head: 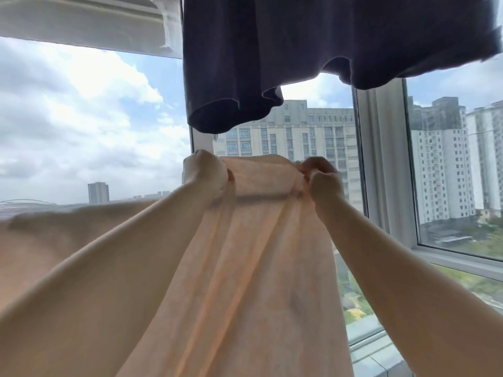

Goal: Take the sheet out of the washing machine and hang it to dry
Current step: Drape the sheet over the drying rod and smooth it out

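Our left hand point(204, 174) fisted around the top edge of the peach sheet point(245, 268), our right hand point(324, 180) pinching the same edge, sheet stretched between our 2 raised arms, dark garment point(313, 42) hanging above, window point(381, 159) and towers beyond

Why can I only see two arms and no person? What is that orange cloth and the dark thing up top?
The camera sits on the person's head, so you see what their eyes see: just their arms reaching forward. The left hand and the right hand each grip the top edge of a peach-coloured sheet, holding it up so the rest hangs down towards the camera. The dark thing above is another piece of dark cloth already hanging up. Behind it all is a big window, and through it you can see clouds and tall buildings. The picture does not show what the sheet will hang on.
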